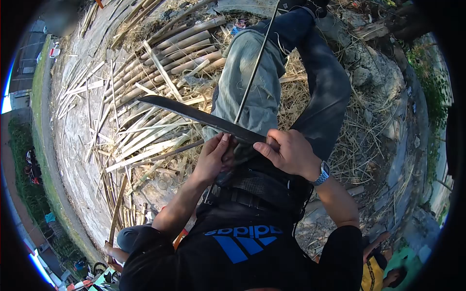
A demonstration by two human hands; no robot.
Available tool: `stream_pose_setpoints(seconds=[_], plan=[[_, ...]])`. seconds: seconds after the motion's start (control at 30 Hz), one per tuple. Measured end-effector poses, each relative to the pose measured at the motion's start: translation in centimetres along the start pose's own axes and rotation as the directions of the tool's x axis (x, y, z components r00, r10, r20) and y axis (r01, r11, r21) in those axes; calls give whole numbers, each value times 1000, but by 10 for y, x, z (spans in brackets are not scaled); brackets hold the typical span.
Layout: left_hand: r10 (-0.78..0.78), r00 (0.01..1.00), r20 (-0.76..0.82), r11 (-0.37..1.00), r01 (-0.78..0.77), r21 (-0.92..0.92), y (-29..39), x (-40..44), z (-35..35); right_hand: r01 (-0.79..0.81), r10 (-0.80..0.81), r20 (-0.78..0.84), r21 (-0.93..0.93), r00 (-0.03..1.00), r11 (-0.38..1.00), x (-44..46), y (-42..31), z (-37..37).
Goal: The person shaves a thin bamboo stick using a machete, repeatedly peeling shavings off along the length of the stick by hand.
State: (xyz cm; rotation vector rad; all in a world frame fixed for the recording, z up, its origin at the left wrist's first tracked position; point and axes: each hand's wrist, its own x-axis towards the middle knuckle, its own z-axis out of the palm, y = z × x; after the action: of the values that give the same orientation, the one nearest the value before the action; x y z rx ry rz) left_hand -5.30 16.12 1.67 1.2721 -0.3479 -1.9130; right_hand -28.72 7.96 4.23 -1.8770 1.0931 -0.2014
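My right hand (291, 153), with a watch on its wrist, is closed at the near end of a long dark machete (194, 114). The handle is mostly hidden in the fist, and the blade points to the left across my lap. My left hand (215, 154) is closed just below the blade's edge, thumb up, around a thin bamboo strip (252, 77). That strip runs from near my feet up over my leg to the machete and on past my left hand toward my waist. A grey-green cloth (247, 72) covers my left leg under the strip.
Several bamboo poles (179, 51) and pale split slats (150, 140) lie on the ground to the left. Dry shavings (357, 150) and broken concrete (378, 72) lie to the right. A person in a cap (131, 237) is at lower left, another in yellow (373, 275) at lower right.
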Motion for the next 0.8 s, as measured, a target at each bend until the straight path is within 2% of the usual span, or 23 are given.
stream_pose_setpoints(seconds=[0.03,0.1,0.17,0.2,0.27,0.3,0.37,0.47,0.5,0.57,0.63,0.7,0.77,0.8], plan=[[63,997,-41,995,-59,80,-1,1,2,7,-6,14,-64,1000,998,-1,-3,5],[53,997,-50,997,-50,53,-7,3,-2,12,-10,27,-70,1000,997,-1,-6,12],[197,971,-135,943,-150,296,-12,4,5,39,-37,36,-45,999,998,0,-5,18],[195,971,-136,944,-148,295,-10,3,9,37,-36,39,-44,999,998,1,-3,22],[48,985,-164,999,-48,8,0,-1,17,107,-109,-50,-27,993,994,4,1,27],[45,985,-166,999,-45,7,-3,0,9,106,-107,-48,-25,993,994,4,1,27],[-17,988,152,987,41,-155,-11,4,-15,87,-88,-11,-32,996,996,7,-1,24],[6,987,163,964,38,-263,-18,6,-16,131,-133,-66,-41,989,991,9,5,30],[4,986,165,964,40,-264,-15,6,-10,128,-131,-66,-41,989,991,11,8,28],[-7,998,61,966,23,-257,-6,4,3,149,-156,-77,-90,985,985,21,16,22],[0,998,58,968,15,-251,-4,7,1,128,-138,-76,-123,988,984,28,20,20],[3,998,65,971,13,-240,0,13,0,170,-194,-149,-157,970,973,31,20,22],[16,999,41,974,-6,-227,5,15,2,117,-150,-144,-212,978,970,32,12,23],[-2,1000,14,975,5,-224,9,14,5,88,-117,-170,-168,979,982,30,6,26]])
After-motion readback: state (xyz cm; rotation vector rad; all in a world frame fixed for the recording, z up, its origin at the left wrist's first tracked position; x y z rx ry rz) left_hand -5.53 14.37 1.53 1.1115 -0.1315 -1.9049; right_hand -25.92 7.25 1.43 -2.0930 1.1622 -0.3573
